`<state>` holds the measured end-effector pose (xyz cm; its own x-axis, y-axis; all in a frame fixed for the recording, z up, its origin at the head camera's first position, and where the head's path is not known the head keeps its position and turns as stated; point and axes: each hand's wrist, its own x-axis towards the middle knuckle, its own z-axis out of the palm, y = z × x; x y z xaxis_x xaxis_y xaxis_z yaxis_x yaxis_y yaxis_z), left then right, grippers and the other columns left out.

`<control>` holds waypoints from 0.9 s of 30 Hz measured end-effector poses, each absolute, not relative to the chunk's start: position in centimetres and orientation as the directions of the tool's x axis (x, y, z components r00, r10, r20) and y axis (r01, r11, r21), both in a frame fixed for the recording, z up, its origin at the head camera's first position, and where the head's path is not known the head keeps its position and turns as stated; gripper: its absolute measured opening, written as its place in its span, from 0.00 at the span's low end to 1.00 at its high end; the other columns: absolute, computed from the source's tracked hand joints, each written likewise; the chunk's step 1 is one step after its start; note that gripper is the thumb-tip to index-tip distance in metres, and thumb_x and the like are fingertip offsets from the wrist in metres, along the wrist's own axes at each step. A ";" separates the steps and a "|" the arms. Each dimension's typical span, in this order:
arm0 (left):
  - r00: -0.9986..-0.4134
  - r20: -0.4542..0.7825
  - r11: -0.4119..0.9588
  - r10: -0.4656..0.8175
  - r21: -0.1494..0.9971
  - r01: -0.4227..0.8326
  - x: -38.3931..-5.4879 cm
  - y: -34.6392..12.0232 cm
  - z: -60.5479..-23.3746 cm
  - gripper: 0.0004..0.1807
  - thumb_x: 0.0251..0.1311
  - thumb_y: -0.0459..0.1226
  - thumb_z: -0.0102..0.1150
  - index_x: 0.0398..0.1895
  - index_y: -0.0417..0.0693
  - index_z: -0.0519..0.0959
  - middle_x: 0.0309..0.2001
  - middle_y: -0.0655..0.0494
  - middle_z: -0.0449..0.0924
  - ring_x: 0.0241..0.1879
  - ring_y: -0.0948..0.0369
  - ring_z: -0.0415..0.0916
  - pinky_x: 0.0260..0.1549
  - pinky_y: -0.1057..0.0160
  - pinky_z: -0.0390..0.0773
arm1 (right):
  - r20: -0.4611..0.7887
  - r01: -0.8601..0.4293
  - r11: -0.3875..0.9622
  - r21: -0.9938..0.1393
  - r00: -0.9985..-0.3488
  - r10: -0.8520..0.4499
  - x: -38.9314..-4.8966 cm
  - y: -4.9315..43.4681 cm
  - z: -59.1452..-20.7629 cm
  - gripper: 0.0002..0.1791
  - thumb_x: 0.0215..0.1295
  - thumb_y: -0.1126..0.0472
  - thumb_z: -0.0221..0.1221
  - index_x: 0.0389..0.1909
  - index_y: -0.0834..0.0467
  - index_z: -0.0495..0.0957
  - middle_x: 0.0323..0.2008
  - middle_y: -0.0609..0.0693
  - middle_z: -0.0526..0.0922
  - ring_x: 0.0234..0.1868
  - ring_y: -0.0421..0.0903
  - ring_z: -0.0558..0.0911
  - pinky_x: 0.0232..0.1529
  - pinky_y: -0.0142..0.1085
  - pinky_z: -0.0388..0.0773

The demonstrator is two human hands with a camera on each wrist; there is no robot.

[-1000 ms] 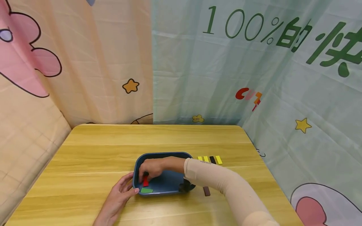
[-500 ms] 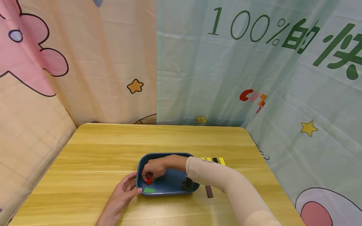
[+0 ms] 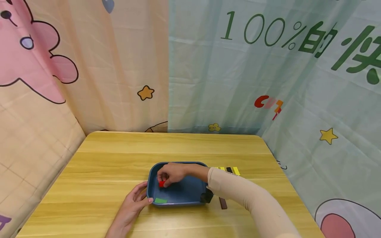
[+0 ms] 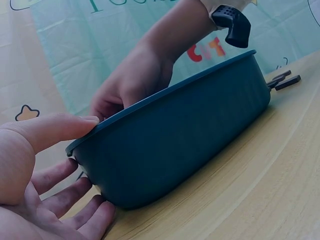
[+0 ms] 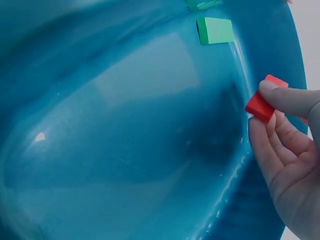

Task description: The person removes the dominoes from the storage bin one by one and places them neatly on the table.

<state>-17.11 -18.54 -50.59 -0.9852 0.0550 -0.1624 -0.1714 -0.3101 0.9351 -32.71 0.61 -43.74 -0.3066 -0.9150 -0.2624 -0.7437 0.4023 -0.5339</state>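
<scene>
A red rectangular block [image 5: 261,104] is pinched between the thumb and fingers of my right hand [image 3: 172,172], which reaches into the left part of a blue plastic bin [image 3: 187,204]. Below that hand, a green block [image 3: 161,200] lies inside near the bin's front left corner. My left hand [image 3: 133,201] holds the bin at its left end. In the left wrist view its thumb lies on the rim while the fingers [image 4: 67,197] bend against the outer wall. The wall hides the red block there.
Yellow blocks [image 3: 236,171] and a black block [image 3: 229,170] stand in a row behind the right forearm. A dark brown block [image 3: 223,203] lies right of the bin, on the wooden table [image 3: 89,185]. A black wrist device [image 3: 206,196] hangs under the right wrist.
My right hand has lifted the red block and moved away from the bin's left end, toward its back. My left hand stays on the bin. The head view has turned slightly left.
</scene>
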 end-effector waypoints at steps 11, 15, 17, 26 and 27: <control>-0.979 -0.195 -0.291 0.054 0.935 -0.203 -17.0 -18.6 -50.5 0.36 0.63 0.23 0.64 0.74 0.36 0.63 0.74 0.40 0.61 0.67 0.45 0.65 0.52 0.63 0.78 | -0.404 0.076 0.405 -0.911 -0.355 -0.843 -33.3 1.3 -43.9 0.10 0.71 0.73 0.61 0.51 0.65 0.81 0.37 0.54 0.85 0.36 0.47 0.83 0.46 0.44 0.85; -0.983 -0.177 -0.298 0.054 0.936 -0.185 -17.2 -18.5 -50.4 0.36 0.63 0.22 0.64 0.74 0.35 0.64 0.74 0.40 0.62 0.67 0.45 0.65 0.51 0.62 0.78 | -0.373 0.112 0.359 -0.927 -0.399 -0.838 -33.4 2.0 -43.2 0.10 0.72 0.72 0.60 0.52 0.65 0.80 0.38 0.53 0.84 0.37 0.47 0.83 0.47 0.44 0.85; -0.984 -0.168 -0.294 0.060 0.939 -0.178 -17.3 -18.4 -50.4 0.36 0.63 0.23 0.65 0.74 0.35 0.64 0.74 0.39 0.62 0.67 0.45 0.65 0.51 0.62 0.78 | -0.343 0.106 0.332 -0.937 -0.446 -0.826 -33.2 2.6 -42.9 0.10 0.72 0.72 0.60 0.51 0.65 0.79 0.38 0.53 0.84 0.38 0.47 0.83 0.47 0.43 0.85; -0.984 -0.174 -0.291 0.037 0.940 -0.177 -16.7 -18.4 -50.5 0.37 0.62 0.21 0.64 0.74 0.32 0.63 0.72 0.38 0.63 0.65 0.49 0.70 0.52 0.63 0.79 | -0.281 0.162 0.235 -0.958 -0.682 -0.675 -31.3 5.6 -42.7 0.10 0.71 0.69 0.63 0.50 0.66 0.79 0.41 0.58 0.84 0.37 0.49 0.84 0.52 0.51 0.82; -0.984 -0.172 -0.290 0.035 0.941 -0.175 -16.7 -18.4 -50.4 0.37 0.61 0.21 0.64 0.74 0.32 0.63 0.72 0.38 0.63 0.64 0.50 0.70 0.52 0.63 0.79 | -0.280 0.173 0.224 -0.959 -0.701 -0.656 -31.2 5.9 -42.7 0.10 0.71 0.69 0.63 0.50 0.66 0.79 0.41 0.58 0.84 0.37 0.49 0.84 0.52 0.50 0.82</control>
